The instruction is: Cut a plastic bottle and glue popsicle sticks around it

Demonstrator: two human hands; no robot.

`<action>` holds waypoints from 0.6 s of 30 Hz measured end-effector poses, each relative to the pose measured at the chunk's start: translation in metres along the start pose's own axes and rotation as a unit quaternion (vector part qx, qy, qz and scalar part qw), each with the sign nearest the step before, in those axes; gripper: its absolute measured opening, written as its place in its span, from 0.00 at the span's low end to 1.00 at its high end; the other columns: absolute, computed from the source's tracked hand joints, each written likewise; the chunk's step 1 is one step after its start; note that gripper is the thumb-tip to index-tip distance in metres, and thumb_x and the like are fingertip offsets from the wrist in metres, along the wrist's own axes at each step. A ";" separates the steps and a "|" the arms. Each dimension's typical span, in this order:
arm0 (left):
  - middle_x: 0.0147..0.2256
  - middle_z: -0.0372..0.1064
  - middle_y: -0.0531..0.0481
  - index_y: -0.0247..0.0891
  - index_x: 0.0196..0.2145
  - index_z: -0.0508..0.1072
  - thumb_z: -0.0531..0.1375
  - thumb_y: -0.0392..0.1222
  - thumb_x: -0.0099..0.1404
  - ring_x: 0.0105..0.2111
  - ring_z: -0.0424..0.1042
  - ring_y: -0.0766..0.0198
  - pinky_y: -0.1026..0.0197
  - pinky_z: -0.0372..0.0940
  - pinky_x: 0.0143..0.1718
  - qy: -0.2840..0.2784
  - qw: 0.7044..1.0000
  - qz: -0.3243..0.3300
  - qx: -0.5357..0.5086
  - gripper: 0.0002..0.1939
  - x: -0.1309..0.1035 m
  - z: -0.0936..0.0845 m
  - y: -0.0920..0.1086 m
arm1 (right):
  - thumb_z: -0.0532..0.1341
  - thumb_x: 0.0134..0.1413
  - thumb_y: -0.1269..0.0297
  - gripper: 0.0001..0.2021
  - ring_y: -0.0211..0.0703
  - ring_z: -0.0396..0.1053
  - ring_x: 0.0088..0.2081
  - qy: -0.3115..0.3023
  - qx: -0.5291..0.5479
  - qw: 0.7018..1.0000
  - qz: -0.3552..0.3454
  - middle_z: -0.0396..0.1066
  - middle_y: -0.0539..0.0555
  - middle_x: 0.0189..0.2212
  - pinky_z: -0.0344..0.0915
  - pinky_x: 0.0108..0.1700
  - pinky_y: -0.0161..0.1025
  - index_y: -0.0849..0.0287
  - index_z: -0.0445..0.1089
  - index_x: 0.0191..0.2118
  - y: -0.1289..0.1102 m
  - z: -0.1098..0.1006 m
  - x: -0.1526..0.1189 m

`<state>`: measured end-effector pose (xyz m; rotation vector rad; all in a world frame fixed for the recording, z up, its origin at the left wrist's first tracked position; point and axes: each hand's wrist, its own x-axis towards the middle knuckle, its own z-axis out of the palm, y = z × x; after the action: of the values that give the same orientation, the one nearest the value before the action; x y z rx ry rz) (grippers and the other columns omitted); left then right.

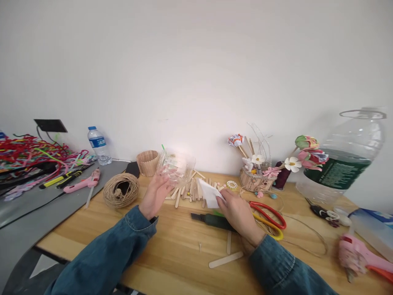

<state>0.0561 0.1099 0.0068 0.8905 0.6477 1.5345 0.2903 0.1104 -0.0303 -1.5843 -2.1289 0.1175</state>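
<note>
Nearest, our right hand (235, 209) pinches a white paper (209, 193), its long axis slanting forward-left over the sticks (194, 191). Our left hand (156, 193) meets the near side of a clear box (179, 166), perhaps gripping; we cannot tell. The box lies just beyond it, left of the paper.

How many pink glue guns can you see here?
2. One pink glue gun lies on the grey surface at the left; the second pink glue gun is on the wooden table at the far right. Any under the colourful pile would be hidden.
</note>
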 end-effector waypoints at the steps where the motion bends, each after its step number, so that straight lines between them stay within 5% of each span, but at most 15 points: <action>1: 0.47 0.70 0.47 0.41 0.50 0.65 0.61 0.42 0.56 0.51 0.66 0.55 0.50 0.57 0.55 -0.007 1.000 -0.017 -0.011 0.23 0.002 0.004 -0.004 | 0.50 0.56 0.66 0.08 0.42 0.65 0.30 0.011 0.024 1.000 0.016 0.69 0.54 0.29 0.54 0.29 0.36 0.59 0.64 0.29 0.002 -0.004 0.002; 5: 0.48 0.70 0.47 0.41 0.52 0.64 0.60 0.44 0.58 0.50 0.68 0.53 0.49 0.61 0.52 -0.024 0.996 -0.085 -0.022 0.24 0.006 0.020 -0.024 | 0.52 0.47 0.68 0.02 0.40 0.62 0.27 0.058 0.139 0.987 0.060 0.65 0.50 0.23 0.56 0.30 0.36 0.58 0.60 0.28 0.013 -0.022 0.008; 12: 0.50 0.68 0.49 0.51 0.59 0.54 0.61 0.41 0.57 0.52 0.65 0.53 0.49 0.63 0.51 -0.073 0.989 -0.121 0.038 0.34 0.012 0.045 -0.049 | 0.47 0.52 0.63 0.16 0.38 0.65 0.26 0.084 0.316 0.940 0.094 0.71 0.54 0.30 0.60 0.25 0.33 0.63 0.67 0.40 0.018 -0.044 0.006; 18: 0.49 0.68 0.49 0.51 0.61 0.51 0.60 0.44 0.58 0.51 0.66 0.52 0.49 0.63 0.51 -0.108 0.980 -0.164 0.034 0.35 0.013 0.051 -0.062 | 0.51 0.45 0.63 0.12 0.38 0.66 0.24 0.083 0.250 0.958 0.111 0.71 0.51 0.23 0.60 0.24 0.33 0.59 0.71 0.27 0.020 -0.076 -0.009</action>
<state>0.1331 0.1288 -0.0134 0.9353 0.6545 1.1095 0.3426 0.0923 0.0270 -1.4559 -1.6194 0.5324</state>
